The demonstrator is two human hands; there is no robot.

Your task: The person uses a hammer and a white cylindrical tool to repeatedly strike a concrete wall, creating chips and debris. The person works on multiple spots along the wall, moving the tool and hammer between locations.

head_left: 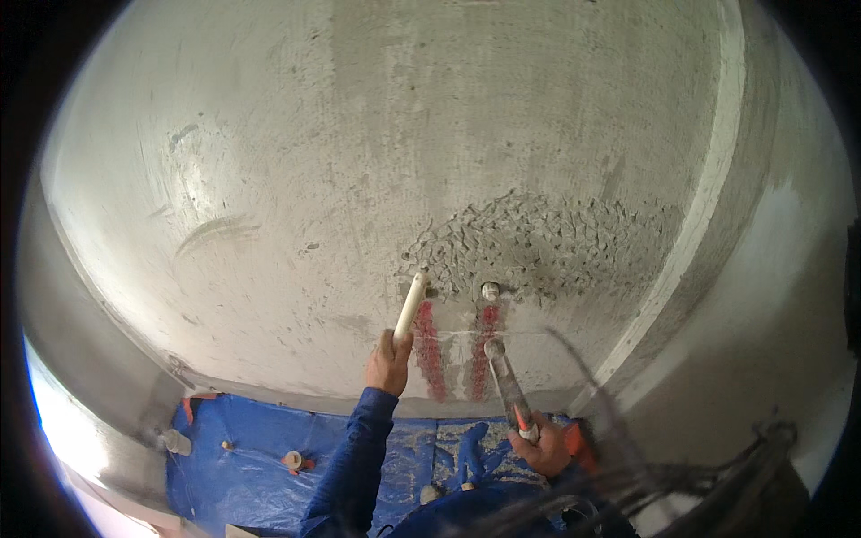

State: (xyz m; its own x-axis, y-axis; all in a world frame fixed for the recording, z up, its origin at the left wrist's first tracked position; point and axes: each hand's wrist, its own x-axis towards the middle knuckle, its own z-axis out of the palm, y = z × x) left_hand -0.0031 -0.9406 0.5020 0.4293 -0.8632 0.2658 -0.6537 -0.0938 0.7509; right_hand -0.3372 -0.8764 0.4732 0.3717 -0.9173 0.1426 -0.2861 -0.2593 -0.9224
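Observation:
My left hand (389, 363) is closed round a cream-coloured, straight tube-like rod (411, 305). The rod's upper end meets or nearly meets the wall at the left edge of a rough, chipped patch (547, 242). Lower and to the right, my right hand (545, 448) grips a greyish, slightly blurred tool (508, 381) with a rounded far end and an orange and white part near the grip; its exact kind is unclear. Above that tool a capped pipe end (490, 290) sticks out of the wall. Another dark hole lies just beside the rod. Two red painted stripes (430, 354) run down beneath them.
Blue plastic sheeting (269, 448) covers the floor, with debris on it. Small capped pipe stubs (293, 460) poke up through it at left. A pale vertical strip (708, 197) marks the right corner. Blurred dark cords (664, 484) cross the lower right.

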